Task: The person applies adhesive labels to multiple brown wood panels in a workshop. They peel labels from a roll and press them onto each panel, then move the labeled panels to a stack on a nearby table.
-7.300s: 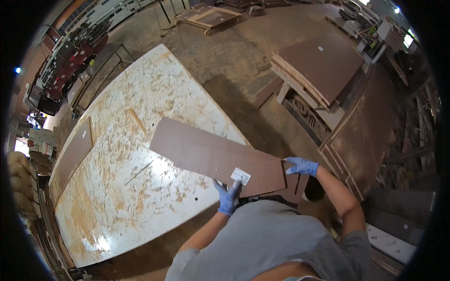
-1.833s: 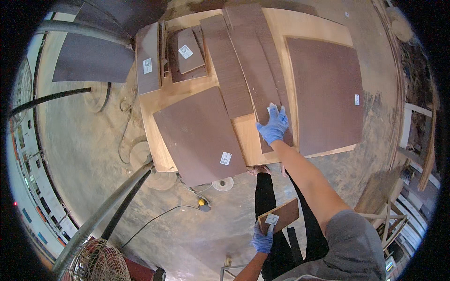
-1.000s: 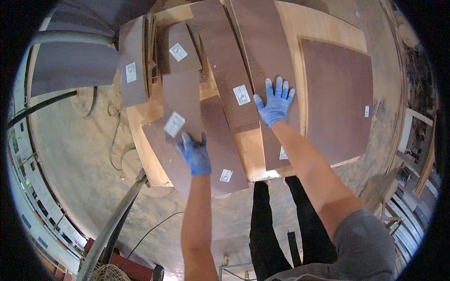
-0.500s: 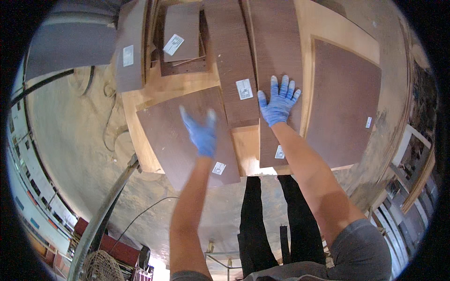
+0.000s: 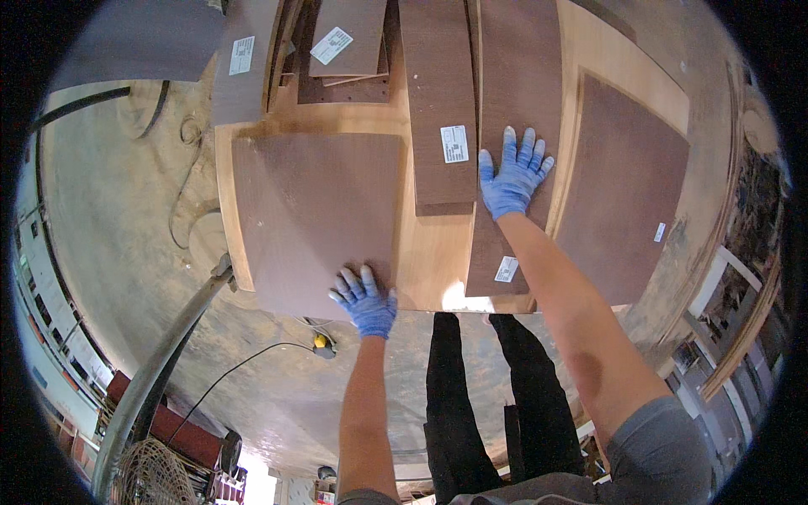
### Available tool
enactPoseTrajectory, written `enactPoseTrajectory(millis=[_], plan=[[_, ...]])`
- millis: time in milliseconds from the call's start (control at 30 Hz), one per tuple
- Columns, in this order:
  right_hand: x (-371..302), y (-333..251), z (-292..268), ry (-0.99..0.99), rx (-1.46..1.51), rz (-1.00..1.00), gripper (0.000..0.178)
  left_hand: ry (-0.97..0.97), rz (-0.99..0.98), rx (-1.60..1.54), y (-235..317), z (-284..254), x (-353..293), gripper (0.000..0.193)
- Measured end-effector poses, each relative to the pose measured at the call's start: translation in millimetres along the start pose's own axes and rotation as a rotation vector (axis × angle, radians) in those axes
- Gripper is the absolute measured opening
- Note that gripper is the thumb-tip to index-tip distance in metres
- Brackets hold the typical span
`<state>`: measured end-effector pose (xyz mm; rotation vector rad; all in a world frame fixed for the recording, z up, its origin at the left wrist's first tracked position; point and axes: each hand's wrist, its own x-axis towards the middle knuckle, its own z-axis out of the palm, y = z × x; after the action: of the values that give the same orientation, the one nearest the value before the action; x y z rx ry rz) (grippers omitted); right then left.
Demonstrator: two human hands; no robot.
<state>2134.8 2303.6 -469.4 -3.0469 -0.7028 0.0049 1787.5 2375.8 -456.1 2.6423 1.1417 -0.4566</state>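
Observation:
Both my hands wear blue knit gloves with pale fingertips. My left hand (image 5: 365, 305) lies with spread fingers on the near right corner of a wide brown panel (image 5: 318, 210). No label shows on that panel; the hand covers part of its corner. My right hand (image 5: 515, 175) rests flat, fingers apart, on a long narrow brown panel (image 5: 519, 76), which has a white label (image 5: 506, 269) near its close end. Between them, a second narrow brown panel (image 5: 439, 80) carries another label (image 5: 454, 144). All lie on a pale wooden board (image 5: 429, 261).
At the right lies a large brown panel (image 5: 627, 194). Smaller stacked panels (image 5: 349, 38) sit at the far side, beside another labelled panel (image 5: 244, 67). A metal pole (image 5: 160, 370) rises at the left, with a wire fan cage (image 5: 151, 475) below. Thin cables cross the floor.
The wide left panel has turned and now sits nearly square to the board, farther from the narrow panels. My left hand has come down nearer me onto its corner; my right hand stays on its panel.

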Motion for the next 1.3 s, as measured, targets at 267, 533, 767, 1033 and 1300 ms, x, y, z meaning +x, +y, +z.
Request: enactPoseTrajectory(millis=[267,533,767,1033,1300], plan=[[1.1,-3.8,-1.8,0.037,0.030,-0.003,0.063,-0.072,-0.028,0.014,-5.6,-10.5,9.6,0.087],[-56.7,52.5,-30.0,-0.092,0.352,0.425,0.075,-0.244,-0.047,0.007,-3.9,-36.8,7.8,0.092],[-110.1,77.0,-23.4,-0.278,0.686,0.462,0.076,-0.257,0.013,-0.071,-3.1,-62.8,3.0,0.088],[-197.6,110.5,-123.7,-0.755,0.850,0.553,0.063,-0.300,-0.190,-0.498,35.4,-45.9,-179.6,0.064],[-318.4,230.6,-210.3,-0.927,0.527,-0.103,0.042,-0.598,-0.848,-0.838,133.3,-72.2,-456.2,0.062]])
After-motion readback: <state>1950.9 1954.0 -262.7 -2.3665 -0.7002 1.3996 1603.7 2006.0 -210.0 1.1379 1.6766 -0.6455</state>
